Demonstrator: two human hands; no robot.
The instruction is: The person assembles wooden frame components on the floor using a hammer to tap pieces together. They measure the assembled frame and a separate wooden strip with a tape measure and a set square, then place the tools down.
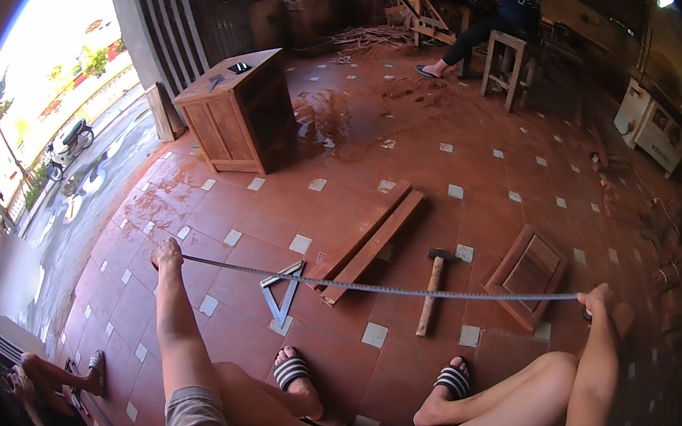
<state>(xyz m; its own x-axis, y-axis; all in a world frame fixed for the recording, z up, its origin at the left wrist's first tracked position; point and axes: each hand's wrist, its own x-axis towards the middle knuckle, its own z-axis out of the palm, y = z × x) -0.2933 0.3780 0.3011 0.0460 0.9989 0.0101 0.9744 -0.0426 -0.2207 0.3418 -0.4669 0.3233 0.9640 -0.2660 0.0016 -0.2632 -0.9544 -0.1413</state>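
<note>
Tape: metal measuring tape [375, 288] is stretching btwn both hands w/ a slight sag, apparently above the tiled floor [333, 381], well in from its L (street-side) edge.
L hand: L hand [166, 255] is gripping the tape's L end, fingers narrow.
R hand: R hand [593, 301] is gripping the R end, toward the floor's R edge; dark bit under it is prob. the case, can't tell.
Done: tape is out & both ends are being held; looks like an early stage of measuring.
Left: tape isn't lying along any pc. yet; no marks are showing at this dist.
Timber: two lengths of timber [383, 242] are lying side by side, mid-floor, loose.
Panel: framed wooden panel [531, 268] is lying R of the hammer [427, 313], frame apparently complete.
Tools: hammer & set square [289, 297] are resting on the floor, no hand on either.
Cabinet: wooden cabinet [239, 121] is standing nr the floor's L edge, body looking assembled.
</note>
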